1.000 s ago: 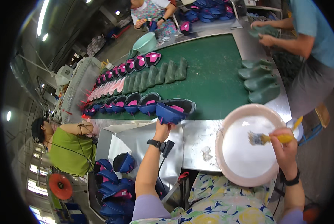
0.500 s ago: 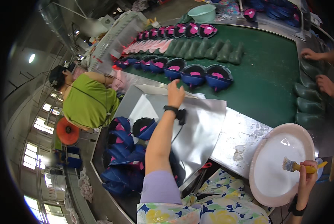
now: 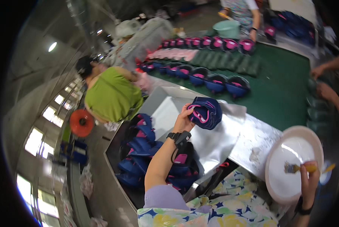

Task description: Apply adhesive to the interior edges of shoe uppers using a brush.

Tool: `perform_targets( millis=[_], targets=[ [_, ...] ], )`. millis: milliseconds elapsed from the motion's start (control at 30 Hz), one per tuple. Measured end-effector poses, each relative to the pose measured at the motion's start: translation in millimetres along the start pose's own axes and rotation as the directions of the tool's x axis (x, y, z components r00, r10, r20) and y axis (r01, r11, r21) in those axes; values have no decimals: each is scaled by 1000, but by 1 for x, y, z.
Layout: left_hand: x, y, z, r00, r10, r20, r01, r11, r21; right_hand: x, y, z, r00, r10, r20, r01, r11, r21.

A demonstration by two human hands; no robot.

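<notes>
My left hand (image 3: 182,122) grips a navy shoe upper (image 3: 211,113) with pink lining, its opening turned toward me, above a silvery sheet (image 3: 211,147). Low on the right, my right hand (image 3: 310,181) is closed around a yellow-handled paintbrush (image 3: 291,168). The bristles are over a pale pink basin (image 3: 269,168) of white liquid (image 3: 286,186). Beneath my left forearm lies a heap of navy uppers (image 3: 138,149). Past my left hand, a row of similar uppers (image 3: 235,87) stands on the green tabletop (image 3: 279,94).
Green foot-shaped forms (image 3: 249,68), pink pieces (image 3: 169,55) and pink-and-black uppers (image 3: 230,45) line the table. One person in green (image 3: 112,96) is at left; another's hand (image 3: 326,92) is at right. Someone stands beside a teal basin (image 3: 226,29) at the far side.
My left hand, earlier reaching toward the row of uppers, has come back nearer and now holds a navy upper. The view has shifted, and a person shows at the far side.
</notes>
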State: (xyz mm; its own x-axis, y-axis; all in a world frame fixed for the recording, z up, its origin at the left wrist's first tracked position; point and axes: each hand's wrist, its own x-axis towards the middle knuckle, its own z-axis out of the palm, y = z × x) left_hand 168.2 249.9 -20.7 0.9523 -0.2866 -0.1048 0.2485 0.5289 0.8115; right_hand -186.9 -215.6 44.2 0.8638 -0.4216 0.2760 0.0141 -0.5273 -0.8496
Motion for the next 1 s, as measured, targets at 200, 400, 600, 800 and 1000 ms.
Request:
perform_targets(
  millis=[200, 400, 600, 800, 1000],
  targets=[
    [-43, -100, 12, 898, -376, -228, 411, 535, 738, -16, 17, -12, 993, 113, -15, -113, 994, 13],
    [-40, -93, 50, 577, -266, 772, -816, -238, 527, 1, 22, -13, 989, 149, 9, -149, 989, 25],
    [-15, -76, 99, 722, -323, 612, -681, -177, 710, 14, 25, 44, 957, 11, 289, -13, 1000, 5],
    [9, -50, 121, 873, -245, 422, -61, 804, 592, 13, 26, 15, 911, -23, 411, 151, 947, -283],
    [5, -76, 202, 700, -486, 523, 116, 800, 589, 36, 7, -30, 970, -235, -59, 234, 972, -19]
  ],
)
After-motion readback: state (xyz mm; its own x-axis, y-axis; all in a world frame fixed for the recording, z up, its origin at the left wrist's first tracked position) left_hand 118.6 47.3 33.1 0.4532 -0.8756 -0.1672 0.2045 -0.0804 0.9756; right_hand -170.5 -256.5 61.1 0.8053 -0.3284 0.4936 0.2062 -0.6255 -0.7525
